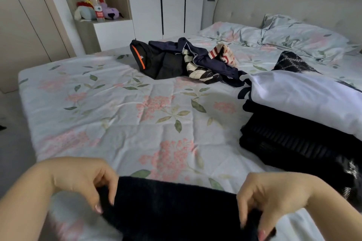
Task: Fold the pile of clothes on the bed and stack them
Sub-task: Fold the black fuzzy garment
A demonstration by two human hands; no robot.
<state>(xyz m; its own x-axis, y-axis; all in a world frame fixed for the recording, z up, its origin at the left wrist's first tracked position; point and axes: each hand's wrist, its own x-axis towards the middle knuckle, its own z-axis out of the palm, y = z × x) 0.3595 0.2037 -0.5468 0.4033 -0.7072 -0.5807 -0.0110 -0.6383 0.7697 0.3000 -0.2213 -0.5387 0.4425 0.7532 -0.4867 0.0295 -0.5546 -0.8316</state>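
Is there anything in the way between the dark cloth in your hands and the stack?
Nothing visible: only flowered bedspread lies between the dark cloth and the stack on the right.

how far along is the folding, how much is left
Done: a stack sits on the right of the bed, a white garment on top of black ones. In hand: the left hand and right hand grip a dark garment at the near edge. Left: a loose pile across the bed, several pieces, not yet folded.
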